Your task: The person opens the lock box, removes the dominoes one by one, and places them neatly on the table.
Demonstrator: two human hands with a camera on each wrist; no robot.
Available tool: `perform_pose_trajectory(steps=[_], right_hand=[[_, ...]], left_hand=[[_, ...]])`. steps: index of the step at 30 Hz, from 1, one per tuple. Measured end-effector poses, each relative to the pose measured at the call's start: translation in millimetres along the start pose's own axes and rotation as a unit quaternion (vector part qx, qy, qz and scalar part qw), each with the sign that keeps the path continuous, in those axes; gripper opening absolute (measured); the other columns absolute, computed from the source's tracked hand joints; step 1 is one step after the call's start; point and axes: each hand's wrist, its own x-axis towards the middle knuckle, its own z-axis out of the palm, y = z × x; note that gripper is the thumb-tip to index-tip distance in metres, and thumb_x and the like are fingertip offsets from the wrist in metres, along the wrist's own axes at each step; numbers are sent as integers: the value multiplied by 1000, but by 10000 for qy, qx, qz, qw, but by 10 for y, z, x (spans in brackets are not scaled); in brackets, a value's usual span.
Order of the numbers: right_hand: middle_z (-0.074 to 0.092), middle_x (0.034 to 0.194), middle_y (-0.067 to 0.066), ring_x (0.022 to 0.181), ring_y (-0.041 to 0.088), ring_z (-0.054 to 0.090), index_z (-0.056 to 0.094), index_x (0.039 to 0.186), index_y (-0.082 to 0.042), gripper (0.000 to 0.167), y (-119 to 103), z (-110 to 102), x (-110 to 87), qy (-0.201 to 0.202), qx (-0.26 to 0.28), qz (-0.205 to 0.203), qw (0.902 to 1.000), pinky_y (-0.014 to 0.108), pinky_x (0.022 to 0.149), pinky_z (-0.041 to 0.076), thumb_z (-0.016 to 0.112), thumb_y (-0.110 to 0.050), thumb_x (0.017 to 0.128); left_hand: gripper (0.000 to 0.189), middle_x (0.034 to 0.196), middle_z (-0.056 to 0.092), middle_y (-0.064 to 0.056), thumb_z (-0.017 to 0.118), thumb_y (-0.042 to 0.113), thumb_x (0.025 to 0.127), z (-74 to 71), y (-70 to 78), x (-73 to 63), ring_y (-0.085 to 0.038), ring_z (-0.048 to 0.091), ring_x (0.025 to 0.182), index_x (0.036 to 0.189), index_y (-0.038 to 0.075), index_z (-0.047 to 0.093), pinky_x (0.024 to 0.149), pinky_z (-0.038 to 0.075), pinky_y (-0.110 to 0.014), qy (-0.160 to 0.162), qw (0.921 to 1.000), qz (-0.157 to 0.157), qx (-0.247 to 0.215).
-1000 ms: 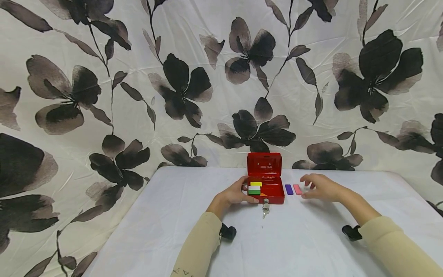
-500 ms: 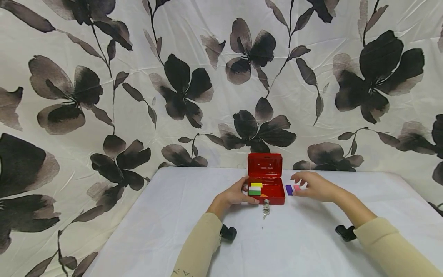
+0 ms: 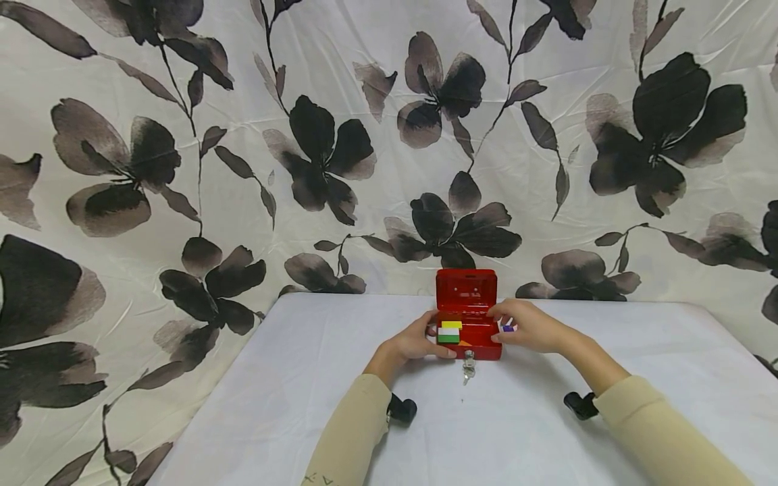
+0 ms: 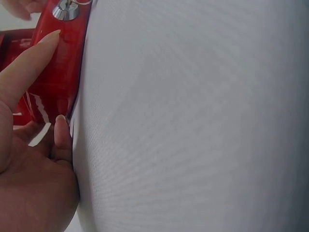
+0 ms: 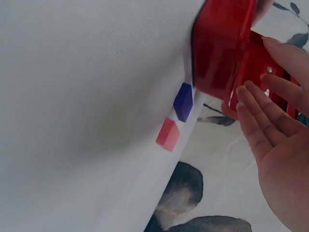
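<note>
A red cash box (image 3: 467,289) stands with its lid raised at the back of the table. My left hand (image 3: 415,341) holds its left end, the thumb (image 4: 36,60) lying along the front wall beside the lock. Inside, at the left, are a yellow block (image 3: 451,325), a white and green block (image 3: 448,335) and an orange piece (image 3: 464,343). My right hand (image 3: 530,327) is at the box's right end, its fingers (image 5: 270,116) nearly straight and overlapping the box. Below that hand, a purple block (image 5: 183,102) and a pink block (image 5: 168,134) lie on the table.
A small bunch of keys (image 3: 469,368) hangs from the lock at the box's front. White cloth covers the table (image 3: 486,432). Directly behind its back edge hangs a floral curtain (image 3: 365,155). Black wrist cameras (image 3: 581,406) sit at both cuffs.
My right hand has moved left, from beside the pink block, over the two loose blocks to the box's right end. My left hand has stayed on the box.
</note>
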Motion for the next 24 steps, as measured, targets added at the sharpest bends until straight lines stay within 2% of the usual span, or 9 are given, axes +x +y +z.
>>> perform_pose_trajectory(steps=[5,9,24], right_hand=[[68,113,17,104,33,63,63,127,7,46,13,49,93,-52,34,27,10000,53,92,57,79,-16,90],[69,111,18,101,32,64,64,125,8,45,47,89,166,-122,92,11,9999,54,92,56,80,-13,89],[71,100,12,90,24,62,68,116,5,36,6,146,285,-121,-76,-1,9999,44,84,59,82,-10,86]], left_hand=[[94,130,54,-6,90,20,78,-1,2,1,-26,44,124,156,17,37,108,44,-52,-40,10000,-24,31],[96,132,53,-6,91,21,78,-2,1,2,-26,44,124,157,18,36,110,43,-53,-57,10000,-17,39],[96,132,53,-4,91,25,77,-14,-1,-23,-26,44,124,157,22,36,110,43,-53,-39,9999,36,106]])
